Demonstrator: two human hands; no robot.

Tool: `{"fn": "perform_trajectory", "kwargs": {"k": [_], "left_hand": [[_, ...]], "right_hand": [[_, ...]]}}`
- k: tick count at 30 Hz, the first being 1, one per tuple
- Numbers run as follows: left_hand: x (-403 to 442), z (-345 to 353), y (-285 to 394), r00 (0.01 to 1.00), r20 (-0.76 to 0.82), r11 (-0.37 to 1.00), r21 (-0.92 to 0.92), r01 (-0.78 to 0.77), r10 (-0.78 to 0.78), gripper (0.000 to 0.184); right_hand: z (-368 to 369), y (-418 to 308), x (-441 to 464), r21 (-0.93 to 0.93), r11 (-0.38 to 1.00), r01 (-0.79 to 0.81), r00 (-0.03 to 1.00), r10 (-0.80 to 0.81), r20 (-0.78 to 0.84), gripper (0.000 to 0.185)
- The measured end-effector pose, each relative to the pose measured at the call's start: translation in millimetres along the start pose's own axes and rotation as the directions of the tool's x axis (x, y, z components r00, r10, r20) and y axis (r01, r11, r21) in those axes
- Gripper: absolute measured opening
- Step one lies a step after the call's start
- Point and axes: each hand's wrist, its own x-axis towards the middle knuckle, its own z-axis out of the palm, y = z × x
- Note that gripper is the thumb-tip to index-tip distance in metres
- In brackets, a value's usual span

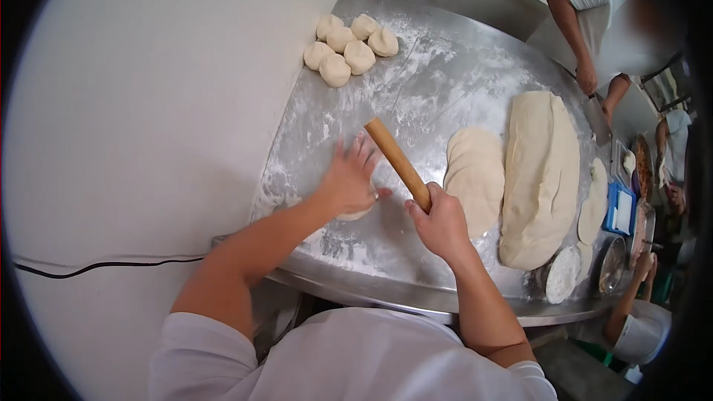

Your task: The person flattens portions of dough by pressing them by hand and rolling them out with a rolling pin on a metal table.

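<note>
While clasped round the rolling pin, right hand: closed firmly on the near end, with the free length slanting away toward the left fingertips.
Left hand: loose, palm down, fingers spread, over a small dough piece; impossible to tell how hard pressed.
Small dough piece: mostly hidden under the left hand, with a pale edge showing, on the steel table.
Steel table: streaked with flour.
Dough balls: seven, clustered at the far left corner.
Flattened rounds: piled and overlapping, just beyond the right hand.
Long dough slab: folded lengthwise, just right of the rounds.
Bowl of white powder: beside the slab's near end.
Blue tray: farther right.
Co-worker: across the table, bent over a broad blade.
</note>
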Motion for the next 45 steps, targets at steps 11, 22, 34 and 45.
{"fn": "perform_trajectory", "kwargs": {"k": [11, 22, 34, 45], "left_hand": [[-2.0, -1.1, 19.1, 0.996, 0.064, 0.997, 0.040, -0.062, 0.059, 0.099], [-16.3, 16.5, -23.9, 1.000, -0.021, 0.999, -0.044, 0.009, -0.010, 0.097], [-33.5, -47.3, -48.0, 0.789, 0.602, 0.742, -0.470, 0.477, -0.125, 0.063], [-45.3, 5.0, -88.4, 0.786, 0.611, 0.332, -0.726, 0.602, -0.090, 0.044]], "right_hand": [[5.5, 12.6, 8.3, 0.000, 1.000, -0.007, 0.998, 0.007, -0.065, 0.029], [4.9, 12.9, 2.7, -0.068, 0.998, -0.001, 0.997, -0.004, -0.076, 0.034], [6.6, 25.0, 4.0, 0.010, 0.958, 0.285, 0.957, -0.284, -0.052, 0.032], [90.2, 59.2, 41.5, -0.529, 0.614, 0.586, 0.809, -0.474, 0.347, 0.031]]}}
